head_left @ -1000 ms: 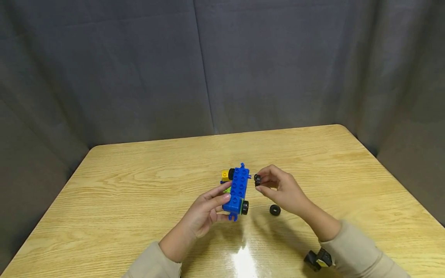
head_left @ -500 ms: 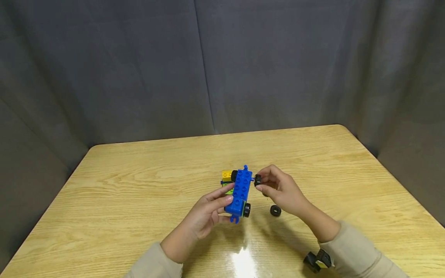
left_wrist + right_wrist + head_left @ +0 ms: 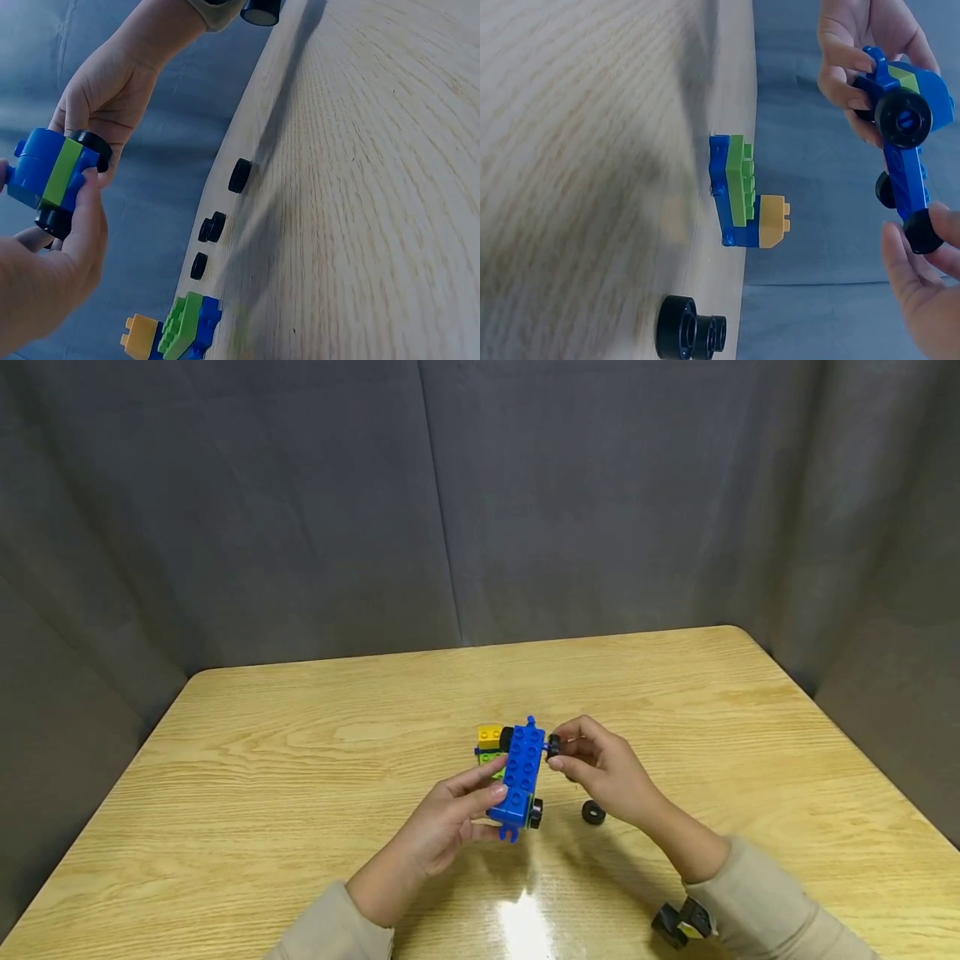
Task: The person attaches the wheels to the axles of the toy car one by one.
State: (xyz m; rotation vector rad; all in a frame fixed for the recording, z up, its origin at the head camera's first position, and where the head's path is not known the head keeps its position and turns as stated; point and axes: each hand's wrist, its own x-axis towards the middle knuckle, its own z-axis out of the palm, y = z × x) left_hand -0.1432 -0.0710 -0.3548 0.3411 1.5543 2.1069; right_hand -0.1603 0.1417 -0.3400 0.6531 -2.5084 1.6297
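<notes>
A blue toy car (image 3: 522,760) made of building bricks, with a lime green layer, is held up off the table by my left hand (image 3: 442,827). Black wheels sit on it, among them a wheel (image 3: 536,813) at its near right corner. Between thumb and fingers, my right hand (image 3: 611,768) pinches another black wheel (image 3: 553,745) against the axle stub at the car's far right corner. The right wrist view shows that wheel (image 3: 922,231) close against the blue chassis (image 3: 907,184). How far it sits on the stub cannot be told.
A second brick build (image 3: 739,187) in blue, green and yellow stands on the wooden table (image 3: 315,760), partly behind the car in the head view. Loose black wheels lie to the right, including one wheel (image 3: 593,812). A grey curtain (image 3: 465,510) hangs behind.
My left hand has moved the car slightly right, closing the gap between its axle stub and the pinched wheel. The wheel has turned a little and shifted slightly left.
</notes>
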